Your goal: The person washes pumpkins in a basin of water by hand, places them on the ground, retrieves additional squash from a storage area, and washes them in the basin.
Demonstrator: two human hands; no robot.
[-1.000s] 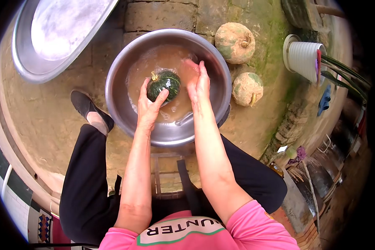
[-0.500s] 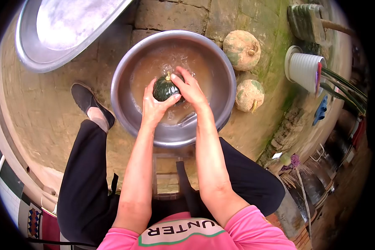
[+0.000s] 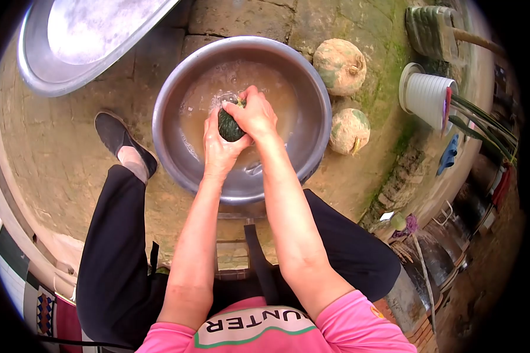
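A small dark green pumpkin [image 3: 229, 126] is held between my two hands over the muddy water [image 3: 203, 106] of a grey metal basin [image 3: 165, 162]. My left hand [image 3: 219, 146] cups its left and near side. Across the top and right side lies my right hand [image 3: 254, 115], its fingers wrapped round near the stem. Most of the pumpkin is hidden behind the fingers. Whether its underside touches the water I cannot tell.
Two larger pale mottled pumpkins [image 3: 339, 66] sit on the paving right of the basin. A big metal tub [image 3: 38, 73] with foamy water stands at upper left. On the right are a white ribbed pot [image 3: 428, 97] with a plant and a blue item [image 3: 448, 155].
My right hand has shifted left over the top of the pumpkin and closed further round it. The pumpkin is more covered now and appears turned, its stem nearer the right fingers.
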